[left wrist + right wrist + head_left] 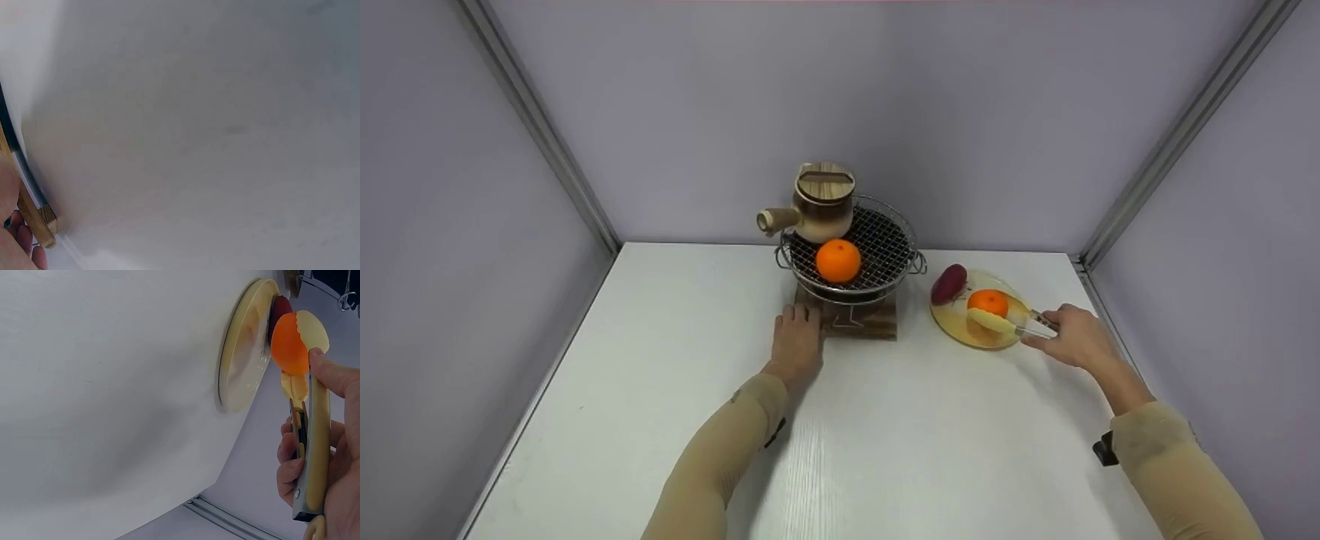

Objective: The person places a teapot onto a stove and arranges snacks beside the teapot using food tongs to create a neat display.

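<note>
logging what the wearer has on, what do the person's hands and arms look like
The left hand and right hand wear no gloves. The left sleeve and right sleeve are beige, greyer near the cuffs, each with a small black attachment on its inner side.

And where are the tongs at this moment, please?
In the head view, the tongs are at right, gripped by the right hand, with their tips around an orange over the plate.
</note>
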Available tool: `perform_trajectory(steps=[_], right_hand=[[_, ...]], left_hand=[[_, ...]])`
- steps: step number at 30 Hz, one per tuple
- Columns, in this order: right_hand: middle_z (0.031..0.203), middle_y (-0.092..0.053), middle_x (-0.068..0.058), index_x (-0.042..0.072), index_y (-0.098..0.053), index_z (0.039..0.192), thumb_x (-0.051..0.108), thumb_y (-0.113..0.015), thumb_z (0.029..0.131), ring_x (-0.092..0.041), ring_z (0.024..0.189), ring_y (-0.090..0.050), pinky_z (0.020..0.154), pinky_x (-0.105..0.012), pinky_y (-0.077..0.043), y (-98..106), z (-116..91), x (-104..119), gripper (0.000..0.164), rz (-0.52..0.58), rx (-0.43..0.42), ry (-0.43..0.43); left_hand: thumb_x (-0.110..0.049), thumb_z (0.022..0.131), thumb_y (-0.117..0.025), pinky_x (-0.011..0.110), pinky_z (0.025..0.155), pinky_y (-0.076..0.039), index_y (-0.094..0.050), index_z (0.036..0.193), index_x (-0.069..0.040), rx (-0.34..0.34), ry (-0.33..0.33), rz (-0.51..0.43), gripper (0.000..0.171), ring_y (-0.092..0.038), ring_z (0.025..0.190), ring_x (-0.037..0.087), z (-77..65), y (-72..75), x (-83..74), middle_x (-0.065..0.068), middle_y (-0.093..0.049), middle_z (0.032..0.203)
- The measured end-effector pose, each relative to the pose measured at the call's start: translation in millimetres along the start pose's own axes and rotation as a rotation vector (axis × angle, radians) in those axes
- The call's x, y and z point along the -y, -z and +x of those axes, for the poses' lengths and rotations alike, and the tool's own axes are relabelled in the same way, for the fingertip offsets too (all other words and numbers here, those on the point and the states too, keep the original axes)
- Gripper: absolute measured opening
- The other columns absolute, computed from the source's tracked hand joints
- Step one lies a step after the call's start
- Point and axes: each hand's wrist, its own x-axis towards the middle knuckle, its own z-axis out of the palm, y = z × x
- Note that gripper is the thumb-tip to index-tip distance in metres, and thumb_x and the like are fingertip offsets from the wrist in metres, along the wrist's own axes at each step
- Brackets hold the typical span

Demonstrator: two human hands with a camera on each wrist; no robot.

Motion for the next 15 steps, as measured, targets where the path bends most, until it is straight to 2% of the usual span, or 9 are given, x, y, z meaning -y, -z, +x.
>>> perform_trajectory(steps=[7,15], right_hand=[[0.114,-0.073,-0.028,-0.011,-0.069,0.142,0.053,-0.082,0.097,-0.035,0.091,-0.066,0.081,-0.054,-0.059,3.6,2.2,6.8,0.079,0.001,0.002,0.005],[0.122,-0.073,-0.032,-0.009,-0.067,0.146,0.055,-0.08,0.098,-0.044,0.1,-0.07,0.089,-0.063,-0.059,10.3,7.1,14.0,0.081,-0.011,0.0,0.017]], left_hand=[[-0.03,0.116,-0.062,0.054,0.115,-0.048,-0.055,0.152,0.0,0.022,0.007,0.006,0.048,-0.052,0.134,0.039,0.2,1.4,-0.7,0.021,-0.059,0.143],[-0.027,0.115,-0.062,0.055,0.115,-0.048,-0.055,0.152,0.0,0.007,0.007,0.0,0.045,-0.052,0.134,0.04,-0.1,-0.5,-0.5,0.022,-0.058,0.142]])
